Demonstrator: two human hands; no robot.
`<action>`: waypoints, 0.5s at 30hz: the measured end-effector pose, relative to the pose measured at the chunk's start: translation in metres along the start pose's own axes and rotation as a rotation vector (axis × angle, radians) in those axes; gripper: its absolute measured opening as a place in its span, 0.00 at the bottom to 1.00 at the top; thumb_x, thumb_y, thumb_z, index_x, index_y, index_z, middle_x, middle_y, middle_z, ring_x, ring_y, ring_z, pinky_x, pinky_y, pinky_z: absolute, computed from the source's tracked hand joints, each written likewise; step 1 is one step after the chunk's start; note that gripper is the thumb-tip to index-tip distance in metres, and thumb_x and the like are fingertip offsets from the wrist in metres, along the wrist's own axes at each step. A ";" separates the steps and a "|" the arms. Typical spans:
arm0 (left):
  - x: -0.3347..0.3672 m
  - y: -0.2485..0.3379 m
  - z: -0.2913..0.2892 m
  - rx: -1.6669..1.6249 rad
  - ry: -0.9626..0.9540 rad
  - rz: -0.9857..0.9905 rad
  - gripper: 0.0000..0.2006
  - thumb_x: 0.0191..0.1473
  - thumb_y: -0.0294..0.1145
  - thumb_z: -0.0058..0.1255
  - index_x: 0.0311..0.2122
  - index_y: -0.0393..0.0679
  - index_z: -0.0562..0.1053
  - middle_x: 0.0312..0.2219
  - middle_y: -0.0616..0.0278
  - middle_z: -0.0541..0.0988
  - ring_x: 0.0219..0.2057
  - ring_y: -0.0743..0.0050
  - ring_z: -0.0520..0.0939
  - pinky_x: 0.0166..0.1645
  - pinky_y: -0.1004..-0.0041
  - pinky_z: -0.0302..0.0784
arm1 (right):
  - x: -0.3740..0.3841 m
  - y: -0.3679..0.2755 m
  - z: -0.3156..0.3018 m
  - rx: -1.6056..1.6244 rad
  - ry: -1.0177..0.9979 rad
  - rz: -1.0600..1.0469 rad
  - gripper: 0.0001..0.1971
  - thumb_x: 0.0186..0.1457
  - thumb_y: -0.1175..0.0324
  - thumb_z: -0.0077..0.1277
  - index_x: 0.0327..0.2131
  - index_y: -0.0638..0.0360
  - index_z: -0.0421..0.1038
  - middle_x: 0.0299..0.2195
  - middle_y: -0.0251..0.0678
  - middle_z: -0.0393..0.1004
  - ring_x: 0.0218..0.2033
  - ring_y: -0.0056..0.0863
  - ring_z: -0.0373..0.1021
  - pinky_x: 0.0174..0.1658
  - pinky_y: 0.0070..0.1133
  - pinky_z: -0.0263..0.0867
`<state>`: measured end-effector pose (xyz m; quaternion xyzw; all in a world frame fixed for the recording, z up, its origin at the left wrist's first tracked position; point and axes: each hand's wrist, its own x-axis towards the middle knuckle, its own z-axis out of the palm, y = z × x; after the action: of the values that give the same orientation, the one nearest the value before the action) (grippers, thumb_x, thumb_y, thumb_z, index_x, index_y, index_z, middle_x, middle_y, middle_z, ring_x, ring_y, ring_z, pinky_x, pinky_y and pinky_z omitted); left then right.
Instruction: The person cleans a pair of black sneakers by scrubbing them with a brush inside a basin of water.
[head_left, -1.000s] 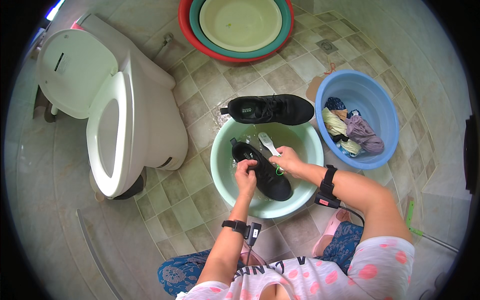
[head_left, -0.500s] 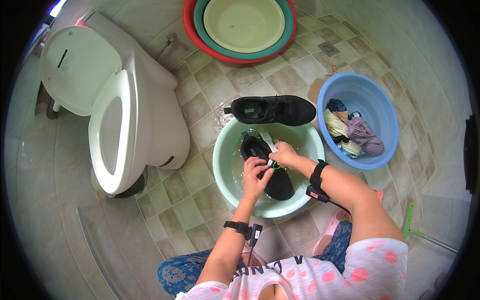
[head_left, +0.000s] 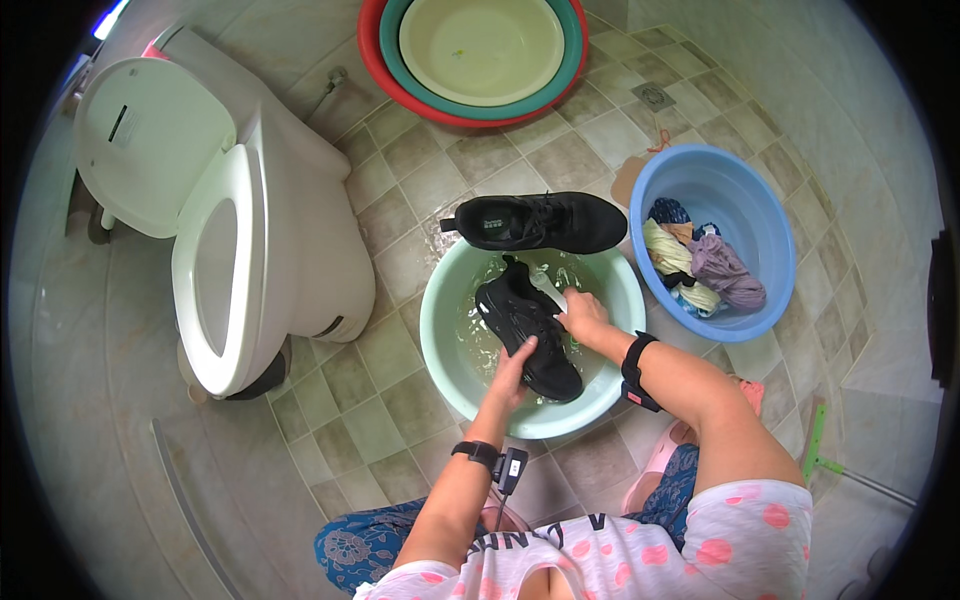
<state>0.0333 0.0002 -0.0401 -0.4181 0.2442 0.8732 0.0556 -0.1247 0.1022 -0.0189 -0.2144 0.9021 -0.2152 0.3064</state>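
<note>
A black lace-up sneaker (head_left: 528,335) is tilted on its side in a pale green basin (head_left: 434,372) of water. My left hand (head_left: 511,370) grips its near left side, thumb on top and the other fingers hidden under it. At the shoe's right side, my right hand (head_left: 585,314) is closed around a white-handled brush (head_left: 546,287). A bit of green shows below that hand; the bristles are mostly hidden. The second black sneaker (head_left: 560,222) lies across the basin's far rim, toe to the right.
To the right stands a blue basin (head_left: 780,270) with crumpled clothes (head_left: 725,270). Stacked basins (head_left: 480,50) are at the back, and a toilet (head_left: 290,230) with raised lid is on the left. A green-headed squeegee (head_left: 816,450) lies at lower right. The tiled floor (head_left: 390,435) has a drain (head_left: 653,96).
My left hand has slid from the shoe's top to its lower left side. The shoe has rolled over to the right, its left side turned up. My right hand has shifted slightly right with the brush.
</note>
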 end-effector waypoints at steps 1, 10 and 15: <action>0.000 -0.007 0.008 0.119 0.057 0.165 0.31 0.48 0.36 0.57 0.55 0.41 0.56 0.45 0.57 0.72 0.48 0.63 0.72 0.54 0.65 0.66 | 0.000 0.002 -0.001 -0.040 -0.004 0.007 0.18 0.45 0.66 0.57 0.40 0.62 0.67 0.36 0.50 0.74 0.41 0.48 0.70 0.44 0.36 0.67; 0.004 0.012 0.000 0.651 0.495 0.578 0.37 0.38 0.17 0.50 0.58 0.42 0.55 0.45 0.52 0.70 0.44 0.57 0.74 0.49 0.67 0.71 | -0.012 -0.003 -0.012 -0.013 -0.102 -0.091 0.26 0.47 0.69 0.53 0.52 0.56 0.58 0.35 0.53 0.73 0.39 0.51 0.70 0.43 0.38 0.65; -0.024 0.026 0.043 1.363 0.669 0.962 0.41 0.36 0.19 0.53 0.60 0.53 0.56 0.58 0.46 0.53 0.58 0.48 0.56 0.60 0.55 0.52 | -0.019 0.027 -0.008 0.076 -0.078 -0.225 0.31 0.47 0.71 0.51 0.56 0.56 0.54 0.34 0.57 0.72 0.37 0.53 0.69 0.42 0.38 0.65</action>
<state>0.0106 0.0002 0.0112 -0.3791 0.8616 0.3002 -0.1542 -0.1227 0.1365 -0.0183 -0.3108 0.8509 -0.2736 0.3232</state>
